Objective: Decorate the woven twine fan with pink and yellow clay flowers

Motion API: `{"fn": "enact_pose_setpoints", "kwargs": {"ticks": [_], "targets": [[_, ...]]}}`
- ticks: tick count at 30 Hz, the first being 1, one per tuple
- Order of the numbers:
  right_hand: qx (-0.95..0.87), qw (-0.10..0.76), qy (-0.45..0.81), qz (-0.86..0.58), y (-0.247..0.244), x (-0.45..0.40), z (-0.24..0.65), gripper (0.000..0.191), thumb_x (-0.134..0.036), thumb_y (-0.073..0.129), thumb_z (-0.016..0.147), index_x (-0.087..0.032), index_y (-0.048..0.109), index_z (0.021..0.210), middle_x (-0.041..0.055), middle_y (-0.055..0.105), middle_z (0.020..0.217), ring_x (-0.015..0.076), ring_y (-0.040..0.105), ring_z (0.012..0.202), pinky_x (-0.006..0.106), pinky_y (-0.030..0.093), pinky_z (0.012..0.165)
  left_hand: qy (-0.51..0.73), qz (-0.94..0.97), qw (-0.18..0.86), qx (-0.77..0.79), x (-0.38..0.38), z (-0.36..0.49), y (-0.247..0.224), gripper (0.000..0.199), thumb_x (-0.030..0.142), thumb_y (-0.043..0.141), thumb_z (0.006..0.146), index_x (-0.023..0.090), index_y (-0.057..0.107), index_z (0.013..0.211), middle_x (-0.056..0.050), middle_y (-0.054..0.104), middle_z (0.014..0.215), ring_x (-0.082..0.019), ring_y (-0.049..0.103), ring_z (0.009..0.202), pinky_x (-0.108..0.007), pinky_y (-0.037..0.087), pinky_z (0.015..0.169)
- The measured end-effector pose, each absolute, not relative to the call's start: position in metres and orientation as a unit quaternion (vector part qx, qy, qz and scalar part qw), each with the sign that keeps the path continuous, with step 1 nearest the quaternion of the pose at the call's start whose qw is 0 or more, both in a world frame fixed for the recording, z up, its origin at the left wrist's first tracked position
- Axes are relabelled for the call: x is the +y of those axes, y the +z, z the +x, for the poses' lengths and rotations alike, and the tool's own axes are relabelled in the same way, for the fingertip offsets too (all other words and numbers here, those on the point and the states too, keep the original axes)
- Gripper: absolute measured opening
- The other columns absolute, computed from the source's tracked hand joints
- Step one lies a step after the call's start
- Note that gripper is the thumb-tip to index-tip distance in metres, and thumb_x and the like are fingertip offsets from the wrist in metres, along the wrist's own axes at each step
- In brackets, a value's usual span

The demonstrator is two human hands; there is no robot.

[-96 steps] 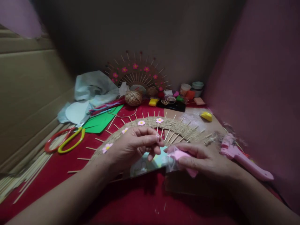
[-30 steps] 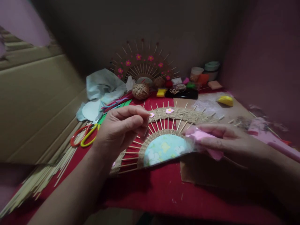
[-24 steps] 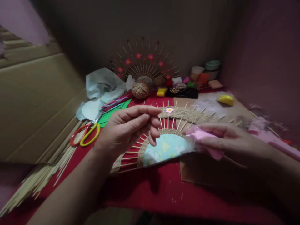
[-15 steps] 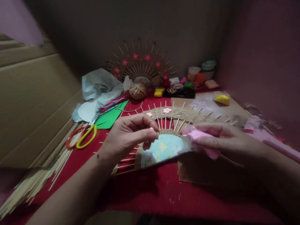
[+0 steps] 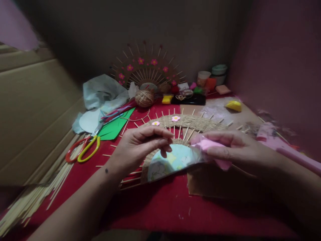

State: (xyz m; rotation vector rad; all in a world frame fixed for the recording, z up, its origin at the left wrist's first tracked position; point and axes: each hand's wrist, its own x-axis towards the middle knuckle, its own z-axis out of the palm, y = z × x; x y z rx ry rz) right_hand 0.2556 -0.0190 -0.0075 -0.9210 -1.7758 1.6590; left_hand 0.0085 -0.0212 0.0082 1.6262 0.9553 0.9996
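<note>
A woven fan [image 5: 192, 121] with sticks radiating from it lies in front of me; two pink flowers with yellow centres sit on its outer band. Its half-round centre [image 5: 173, 158] is covered in light-blue patterned cloth. My left hand [image 5: 144, 144] hovers over the left part of the fan, thumb and fingers drawn together; the small pink bit of clay seen there earlier is now hidden by them. Above the fan's right part, my right hand [image 5: 229, 145] grips a clear plastic packet of pink modelling clay [image 5: 212, 147].
Scissors [image 5: 87, 152] and thin sticks [image 5: 37, 197] lie at left, near green paper [image 5: 114, 125]. Behind are a twine ball [image 5: 144, 97], a decorated fan [image 5: 146, 65] and a cup [image 5: 203, 77]. A pink glue gun [image 5: 283, 142] is at right, yellow clay [image 5: 233, 106] farther back.
The view has shifted slightly, so things sit a little further left. The pink bit between my left fingers has gone out of sight. My right hand still holds the packet.
</note>
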Motion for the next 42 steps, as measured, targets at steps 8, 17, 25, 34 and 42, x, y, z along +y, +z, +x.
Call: {"fn": "enact_pose_setpoints", "kwargs": {"ticks": [8,17,25,34,42], "targets": [[-0.643,0.275,0.632,-0.333,-0.009,-0.018,0.255,0.021,-0.038,0.062,0.084,-0.017,0.063,0.084,-0.0037,0.05,0.063,0.0048,0.04,0.052,0.018,0.026,0.046,0.342,0.727,0.394,0.447,-0.021,0.01,0.005,0.01,0.022,0.07,0.076,0.015,0.063,0.076,0.001,0.061,0.067,-0.009,0.056,0.058,-0.019,0.045,0.052],[-0.621,0.28,0.65,-0.338,-0.004,-0.02,0.252,0.017,-0.031,0.062,0.083,-0.016,0.065,0.09,-0.0037,0.049,0.061,0.0053,0.037,0.051,0.018,0.029,0.045,0.254,0.87,0.171,0.386,-0.018,0.008,-0.007,0.02,0.018,0.051,0.089,0.018,0.063,0.106,-0.004,0.067,0.09,-0.013,0.06,0.079,-0.023,0.046,0.07],[-0.628,0.283,0.639,-0.344,-0.002,-0.019,0.252,0.016,-0.032,0.064,0.081,-0.016,0.063,0.082,-0.0058,0.046,0.053,0.0057,0.038,0.049,0.018,0.028,0.045,0.209,0.916,0.065,0.335,-0.016,0.011,-0.02,0.022,0.02,0.047,0.091,0.015,0.064,0.103,-0.007,0.063,0.088,-0.013,0.057,0.072,-0.024,0.044,0.061],[-0.625,0.275,0.644,-0.345,-0.003,-0.02,0.252,0.024,-0.039,0.063,0.082,-0.016,0.065,0.09,-0.0057,0.046,0.052,0.0063,0.038,0.049,0.019,0.028,0.045,0.167,0.92,0.06,0.348,-0.018,0.017,-0.019,0.023,0.017,0.041,0.092,0.013,0.063,0.092,-0.008,0.059,0.084,-0.012,0.053,0.068,-0.024,0.043,0.059],[-0.625,0.271,0.639,-0.358,-0.002,-0.019,0.251,0.029,-0.043,0.063,0.081,-0.017,0.067,0.093,-0.0055,0.045,0.052,0.0066,0.038,0.048,0.019,0.029,0.043,0.137,0.924,0.101,0.343,-0.018,0.013,-0.018,0.021,0.016,0.044,0.088,0.016,0.06,0.101,-0.007,0.056,0.087,-0.014,0.052,0.07,-0.024,0.043,0.059]]}}
